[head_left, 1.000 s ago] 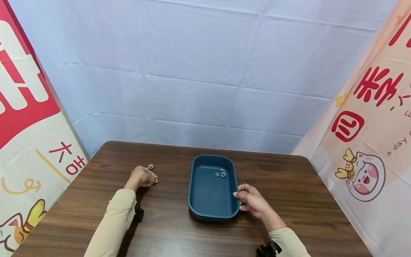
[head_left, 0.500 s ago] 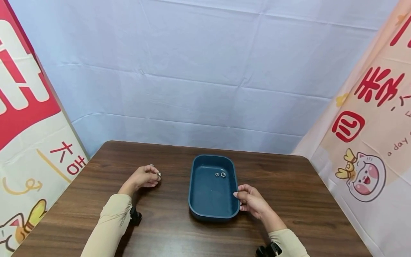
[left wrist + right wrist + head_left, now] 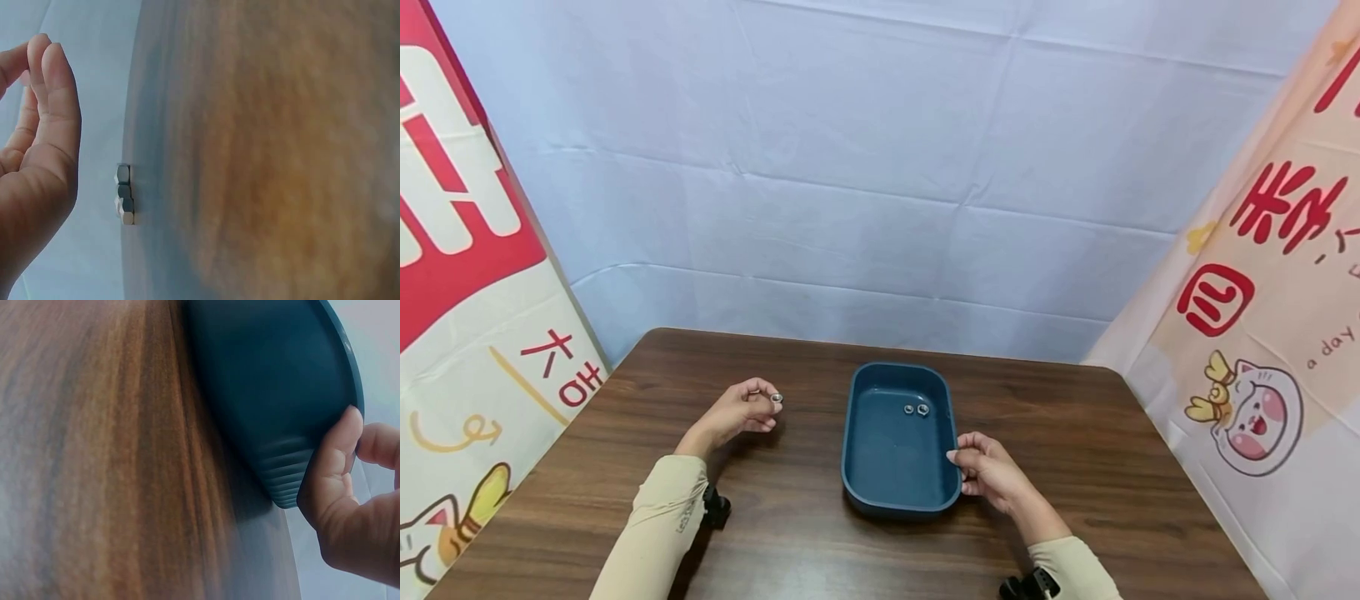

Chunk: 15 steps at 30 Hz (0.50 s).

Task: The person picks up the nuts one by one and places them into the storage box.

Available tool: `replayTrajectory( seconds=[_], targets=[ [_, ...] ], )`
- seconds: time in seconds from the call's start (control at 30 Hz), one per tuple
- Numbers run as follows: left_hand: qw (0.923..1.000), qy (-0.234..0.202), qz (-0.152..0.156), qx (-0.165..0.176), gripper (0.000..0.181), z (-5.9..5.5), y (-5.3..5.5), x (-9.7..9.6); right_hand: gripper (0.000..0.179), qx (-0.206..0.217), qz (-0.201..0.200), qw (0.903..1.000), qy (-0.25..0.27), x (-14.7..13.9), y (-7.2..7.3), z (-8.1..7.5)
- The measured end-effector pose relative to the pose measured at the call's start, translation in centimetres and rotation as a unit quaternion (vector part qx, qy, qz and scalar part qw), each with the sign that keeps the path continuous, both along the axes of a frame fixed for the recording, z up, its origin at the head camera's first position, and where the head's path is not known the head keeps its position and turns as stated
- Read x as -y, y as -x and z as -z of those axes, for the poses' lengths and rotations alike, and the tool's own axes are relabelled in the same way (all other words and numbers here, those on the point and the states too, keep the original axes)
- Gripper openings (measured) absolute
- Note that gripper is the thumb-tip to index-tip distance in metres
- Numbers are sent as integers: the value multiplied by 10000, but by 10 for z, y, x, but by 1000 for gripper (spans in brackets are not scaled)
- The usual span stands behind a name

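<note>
My left hand [image 3: 741, 414] is above the left part of the table and pinches a small metal nut [image 3: 777, 398] at its fingertips. In the left wrist view the left hand [image 3: 47, 137] hides that nut. Metal hex nuts [image 3: 125, 194] sit close together on the tabletop beside the hand there. The head view leaves them mostly behind the fingers. My right hand [image 3: 992, 475] grips the right wall of a dark blue rectangular tray [image 3: 844, 450], thumb over the rim and fingers outside. Inside the tray lie two metal nuts [image 3: 922, 410], side by side toward the far end.
The brown wooden table [image 3: 1037, 408] has rounded far corners. A pale cloth [image 3: 850, 167] hangs behind it. Printed banners stand on the left [image 3: 497, 333] and right [image 3: 1262, 333].
My left hand has lifted slightly and shifted right, with the pinched nut now showing at its fingertips. The right hand and the tray have stayed in place.
</note>
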<state>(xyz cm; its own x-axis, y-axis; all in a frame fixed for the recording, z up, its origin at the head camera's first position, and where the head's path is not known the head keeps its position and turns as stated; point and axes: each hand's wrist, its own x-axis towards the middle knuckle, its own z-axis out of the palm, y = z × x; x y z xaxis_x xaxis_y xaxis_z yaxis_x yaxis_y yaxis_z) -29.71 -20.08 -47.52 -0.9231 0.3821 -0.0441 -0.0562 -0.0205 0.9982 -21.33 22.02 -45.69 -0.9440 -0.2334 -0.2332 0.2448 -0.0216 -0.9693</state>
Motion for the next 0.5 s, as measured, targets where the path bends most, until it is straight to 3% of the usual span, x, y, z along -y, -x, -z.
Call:
replayTrajectory(
  seconds=[0.33,0.5],
  targets=[
    [9991,361,36,-227,26,-17,-6,-13,29,-13,22,9998,-177,0,0,1],
    [9980,537,-14,-334,26,-22,-4,-22,28,-3,50,9998,-207,1,2,0]
  ],
)
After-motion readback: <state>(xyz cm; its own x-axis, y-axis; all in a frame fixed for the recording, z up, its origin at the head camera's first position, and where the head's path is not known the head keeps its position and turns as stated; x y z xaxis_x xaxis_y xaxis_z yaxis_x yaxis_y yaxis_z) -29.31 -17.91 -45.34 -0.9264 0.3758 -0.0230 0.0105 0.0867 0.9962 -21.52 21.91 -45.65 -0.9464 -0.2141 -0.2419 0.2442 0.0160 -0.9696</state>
